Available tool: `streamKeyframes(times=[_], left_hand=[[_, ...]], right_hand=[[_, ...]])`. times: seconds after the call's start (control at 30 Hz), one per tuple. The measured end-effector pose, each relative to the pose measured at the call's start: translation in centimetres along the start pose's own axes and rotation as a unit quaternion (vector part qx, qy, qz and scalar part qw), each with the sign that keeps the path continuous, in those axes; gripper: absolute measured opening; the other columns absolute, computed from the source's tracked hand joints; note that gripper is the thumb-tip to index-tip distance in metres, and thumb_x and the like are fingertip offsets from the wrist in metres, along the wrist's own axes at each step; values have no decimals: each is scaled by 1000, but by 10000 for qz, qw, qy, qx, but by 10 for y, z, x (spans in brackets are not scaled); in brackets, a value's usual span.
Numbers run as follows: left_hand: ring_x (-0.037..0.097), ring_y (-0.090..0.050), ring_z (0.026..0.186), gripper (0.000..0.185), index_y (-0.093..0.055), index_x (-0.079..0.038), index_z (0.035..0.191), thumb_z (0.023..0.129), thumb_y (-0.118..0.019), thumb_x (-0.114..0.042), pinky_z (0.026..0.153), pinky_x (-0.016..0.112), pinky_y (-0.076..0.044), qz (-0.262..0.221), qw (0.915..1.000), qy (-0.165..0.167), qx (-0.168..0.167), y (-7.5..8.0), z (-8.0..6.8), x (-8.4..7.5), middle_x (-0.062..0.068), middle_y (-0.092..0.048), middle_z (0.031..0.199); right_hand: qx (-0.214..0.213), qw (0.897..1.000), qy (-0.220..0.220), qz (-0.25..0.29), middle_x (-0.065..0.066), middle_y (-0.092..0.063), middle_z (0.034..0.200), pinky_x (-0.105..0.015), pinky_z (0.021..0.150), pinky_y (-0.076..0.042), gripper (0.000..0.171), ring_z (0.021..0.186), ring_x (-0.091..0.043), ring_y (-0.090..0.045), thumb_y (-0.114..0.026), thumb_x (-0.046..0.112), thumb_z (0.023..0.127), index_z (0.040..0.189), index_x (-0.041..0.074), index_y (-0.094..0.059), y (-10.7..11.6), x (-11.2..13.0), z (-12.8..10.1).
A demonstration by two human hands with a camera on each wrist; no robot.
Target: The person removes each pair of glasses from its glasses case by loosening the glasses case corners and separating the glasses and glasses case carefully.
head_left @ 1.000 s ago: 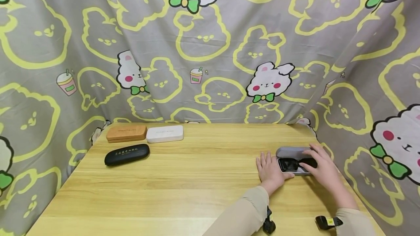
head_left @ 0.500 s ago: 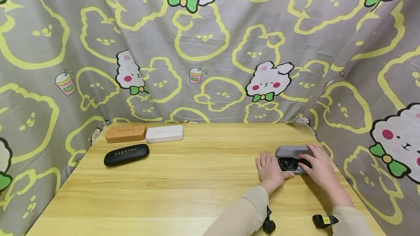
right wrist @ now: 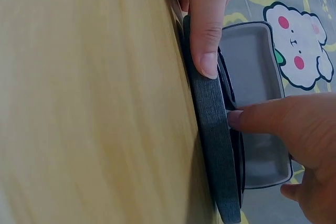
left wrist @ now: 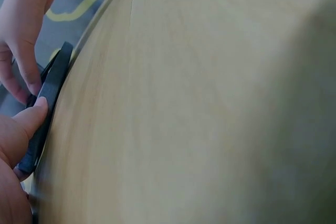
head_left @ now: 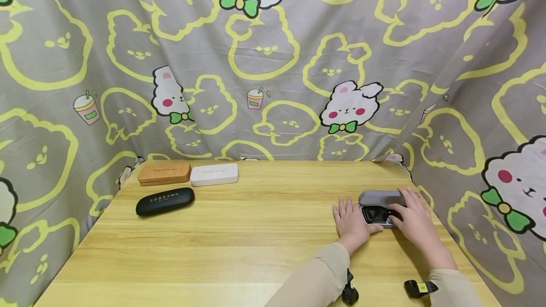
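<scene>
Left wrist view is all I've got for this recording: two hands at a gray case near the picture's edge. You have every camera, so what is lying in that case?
Observer: The head view shows dark glasses lying in the gray case.

Reviewer: How does its lid stand? I can't see the inside of it.

Observer: The right wrist view shows the lid raised, with its plain gray inner face in sight.

Reviewer: Are there any other cases around?

Observer: Yes, the head view shows three, all shut, on the left of the table: an orange case, a white case beside it, and a black case nearer the person.
</scene>
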State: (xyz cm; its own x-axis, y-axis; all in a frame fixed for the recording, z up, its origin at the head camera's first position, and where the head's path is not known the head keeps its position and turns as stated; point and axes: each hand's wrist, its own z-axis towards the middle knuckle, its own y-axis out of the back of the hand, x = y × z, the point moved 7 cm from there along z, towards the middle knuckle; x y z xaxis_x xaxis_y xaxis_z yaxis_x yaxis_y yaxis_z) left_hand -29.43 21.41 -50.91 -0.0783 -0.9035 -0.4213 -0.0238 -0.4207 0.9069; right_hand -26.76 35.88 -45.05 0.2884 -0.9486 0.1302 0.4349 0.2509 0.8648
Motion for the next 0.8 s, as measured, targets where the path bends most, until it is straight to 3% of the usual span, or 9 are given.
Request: streamKeyframes(times=[0.3, 0.8], left_hand=[[16, -23, 150, 95, -48, -28, 141, 64, -66, -80, 122, 41, -21, -103, 9999, -19, -67, -3, 1, 0, -8, -37, 156], [18, -25, 149, 96, -49, -27, 138, 62, -65, -83, 121, 42, -22, -28, 9993, -177, -342, -7, 4, 0, -7, -38, 154]], right_hand=[[67, 9988, -460, 122, -27, -41, 142, -77, 96, -27, 17, 137, -50, -29, -77, 2, 73, 87, 8, -69, 2, 3, 1], [-120, 9990, -423, 62, -27, -45, 137, -72, 99, -27, 18, 131, -50, -34, -77, 0, 71, 79, 9, -64, 3, 4, 3]])
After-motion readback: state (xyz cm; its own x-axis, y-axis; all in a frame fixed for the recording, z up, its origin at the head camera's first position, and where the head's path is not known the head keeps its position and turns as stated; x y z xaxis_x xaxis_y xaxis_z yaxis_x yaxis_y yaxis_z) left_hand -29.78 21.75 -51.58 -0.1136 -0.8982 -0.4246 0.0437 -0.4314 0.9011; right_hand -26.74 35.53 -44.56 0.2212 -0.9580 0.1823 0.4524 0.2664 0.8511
